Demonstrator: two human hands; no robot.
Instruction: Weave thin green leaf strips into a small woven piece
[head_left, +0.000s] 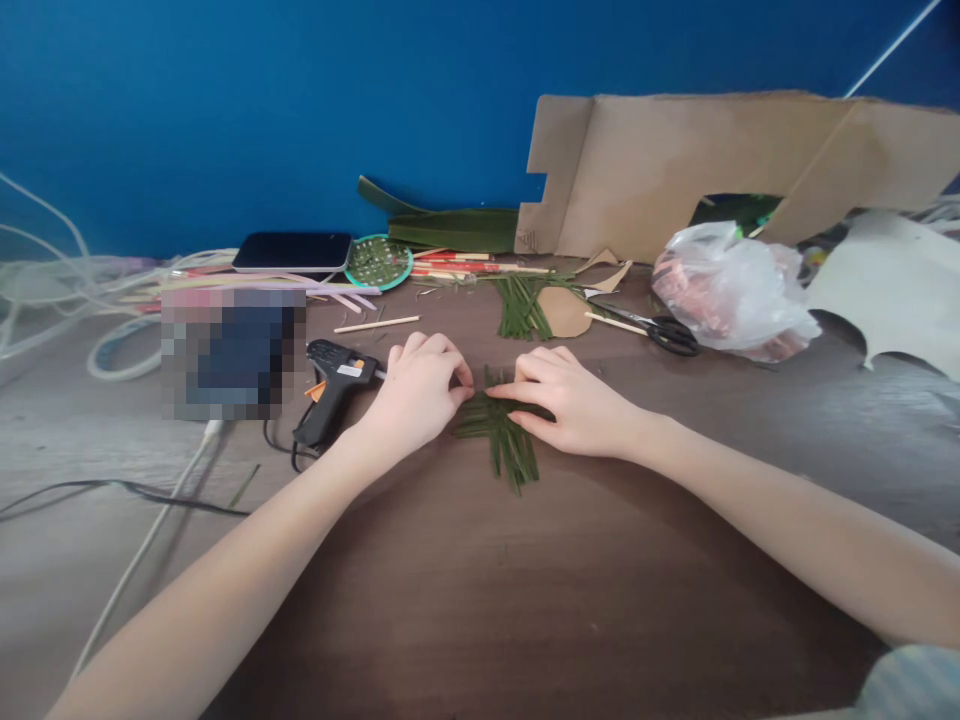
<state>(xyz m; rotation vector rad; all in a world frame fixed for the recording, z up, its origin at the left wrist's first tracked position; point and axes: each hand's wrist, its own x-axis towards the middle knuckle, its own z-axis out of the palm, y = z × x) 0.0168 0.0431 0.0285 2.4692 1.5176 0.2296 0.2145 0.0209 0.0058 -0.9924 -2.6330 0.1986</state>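
Narrow green leaf strips (514, 455) lie crossed over and under each other on the table in front of me, like a small loose weave. At their upper left, my left hand (424, 385) is closed in a pinch at the end of a strip; the fingertips partly hide it. My right hand (566, 405) rests on the right side of the weave. Its index finger is stretched out and presses on the strips, with the thumb apart below it. Part of the weave is hidden under this hand.
A black hot glue gun (337, 385) lies beside my left hand, with cables further left. Behind are a bundle of cut strips (521, 308), a cardboard piece (564, 312), scissors (671, 335), a plastic bag (735, 290), a phone (294, 251) and standing cardboard (675, 150).
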